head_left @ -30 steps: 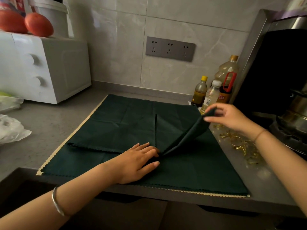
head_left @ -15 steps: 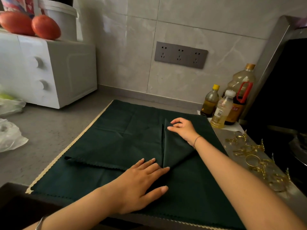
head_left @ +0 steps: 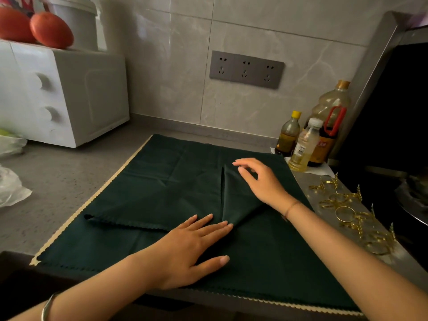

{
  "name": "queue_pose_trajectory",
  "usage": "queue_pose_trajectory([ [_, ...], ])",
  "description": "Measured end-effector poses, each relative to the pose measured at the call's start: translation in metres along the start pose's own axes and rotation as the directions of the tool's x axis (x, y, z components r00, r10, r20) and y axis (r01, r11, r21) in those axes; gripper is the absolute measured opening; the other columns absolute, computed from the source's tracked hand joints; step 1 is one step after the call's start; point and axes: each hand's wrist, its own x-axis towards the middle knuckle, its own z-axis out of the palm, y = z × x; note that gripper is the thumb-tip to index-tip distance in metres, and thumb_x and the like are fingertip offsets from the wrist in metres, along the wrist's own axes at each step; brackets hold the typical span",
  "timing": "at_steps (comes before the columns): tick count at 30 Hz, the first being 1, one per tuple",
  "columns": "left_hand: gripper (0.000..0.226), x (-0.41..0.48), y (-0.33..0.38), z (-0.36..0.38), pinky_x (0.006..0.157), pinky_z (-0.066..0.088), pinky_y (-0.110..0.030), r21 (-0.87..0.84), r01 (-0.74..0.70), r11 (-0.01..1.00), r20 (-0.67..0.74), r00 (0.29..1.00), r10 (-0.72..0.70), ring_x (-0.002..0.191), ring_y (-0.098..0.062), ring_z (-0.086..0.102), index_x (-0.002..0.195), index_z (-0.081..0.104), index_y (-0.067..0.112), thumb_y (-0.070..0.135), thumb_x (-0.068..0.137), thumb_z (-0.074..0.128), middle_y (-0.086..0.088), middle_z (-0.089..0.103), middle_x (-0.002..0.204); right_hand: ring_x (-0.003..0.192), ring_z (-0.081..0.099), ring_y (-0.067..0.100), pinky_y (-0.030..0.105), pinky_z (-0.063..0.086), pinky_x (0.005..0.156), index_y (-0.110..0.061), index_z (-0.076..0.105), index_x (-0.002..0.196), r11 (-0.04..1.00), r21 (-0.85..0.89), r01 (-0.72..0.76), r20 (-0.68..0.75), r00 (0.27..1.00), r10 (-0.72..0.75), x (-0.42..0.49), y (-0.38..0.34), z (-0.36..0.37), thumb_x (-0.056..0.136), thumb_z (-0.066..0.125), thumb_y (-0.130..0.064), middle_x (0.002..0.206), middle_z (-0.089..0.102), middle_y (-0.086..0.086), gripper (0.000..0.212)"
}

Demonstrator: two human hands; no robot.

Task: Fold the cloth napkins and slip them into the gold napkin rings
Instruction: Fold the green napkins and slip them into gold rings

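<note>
A dark green cloth napkin lies on a stack of green napkins on the grey counter, its left and right corners folded in to meet at a centre seam. My left hand presses flat on the lower point of the fold, fingers straight. Over the top of the right flap is my right hand, fingers relaxed and spread, holding nothing. Several gold napkin rings with leaf ornaments lie scattered on the counter to the right of the napkins.
A white appliance with two tomatoes on top stands at the back left. Three oil bottles stand at the back right. A dark cooker fills the right side. Plastic bags lie at far left.
My right hand carried the napkin's right corner over to the centre, laid it flat and let go. It now lies over the folded flap. My left hand stayed pressing the lower point.
</note>
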Motion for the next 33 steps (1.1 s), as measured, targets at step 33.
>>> queue_pose_trajectory([
  [33, 0.046, 0.006, -0.064, -0.018, 0.118, -0.008, -0.043, 0.033, 0.342, 0.939, 0.020, 0.939, -0.342, 0.147, -0.012, -0.007, 0.148, 0.008, 0.045, 0.045, 0.102, 0.015, 0.015, 0.001, 0.159, 0.137, 0.023, -0.004, 0.018, 0.004, 0.115, -0.038, 0.038, 0.141, 0.934, -0.252, 0.255, 0.441, 0.889, -0.124, -0.106, -0.052, 0.021, 0.095, 0.041, -0.051, 0.150, 0.030, -0.020, 0.048],
])
